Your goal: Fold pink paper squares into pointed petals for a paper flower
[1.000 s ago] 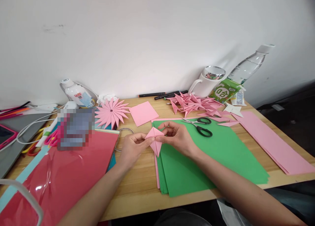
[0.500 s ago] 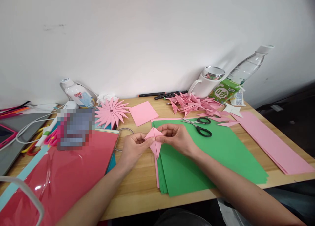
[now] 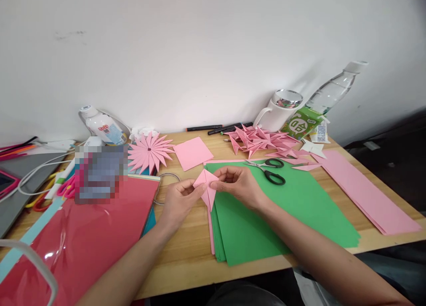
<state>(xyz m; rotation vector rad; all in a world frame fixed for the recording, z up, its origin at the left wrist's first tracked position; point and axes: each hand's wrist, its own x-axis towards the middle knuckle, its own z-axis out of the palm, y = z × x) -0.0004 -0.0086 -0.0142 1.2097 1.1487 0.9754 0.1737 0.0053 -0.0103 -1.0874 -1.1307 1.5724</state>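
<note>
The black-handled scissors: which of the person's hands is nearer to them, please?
Right. The right hand is close to the black-handled scissors, near their blade end; the left hand is farther left, on the other side of the folded pink paper.

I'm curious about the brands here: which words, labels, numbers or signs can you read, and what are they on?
"哈", apparently: green box; its smaller print is too small to read.
White bottle: red lettering, too blurred to read.
Packet beside the box: a square code, no readable words.
Held pink paper: no writing visible.
I can make out no numbers.
</note>
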